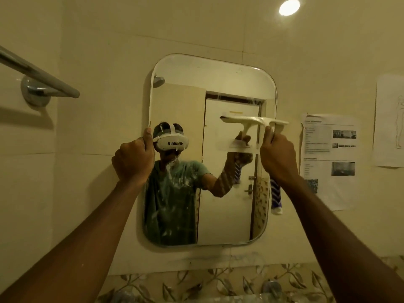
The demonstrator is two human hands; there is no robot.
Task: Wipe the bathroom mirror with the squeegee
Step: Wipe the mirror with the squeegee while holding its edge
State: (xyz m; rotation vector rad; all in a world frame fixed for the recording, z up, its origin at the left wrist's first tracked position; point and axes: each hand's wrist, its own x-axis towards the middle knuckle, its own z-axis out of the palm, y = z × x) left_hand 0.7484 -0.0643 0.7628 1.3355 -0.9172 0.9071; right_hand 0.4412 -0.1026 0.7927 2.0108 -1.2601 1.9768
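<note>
**Squeegee set high on the mirror, smears waiting below**

My left hand (133,158) curls round the left edge of the mirror (218,84), thumb up the rim, steadying it; my right hand (278,156) is wrapped round the handle of the squeegee (275,123), whose head lies level against the glass near the right edge, above the middle. White smears (172,171) cover the lower left of the glass; thin runs (240,101) hang just above the blade. I judge the squeegee light and stiff, a plastic head with a soft lip; the handle is the place to hold it, so the blade can lean flat on the glass; wet, it may slip in the fist. The glass is hard, slick and breakable, and seems to want bracing; I would press evenly, not hard. A rail (39,73) juts out at far left; papers (328,149) hang on the wall at right.
</note>
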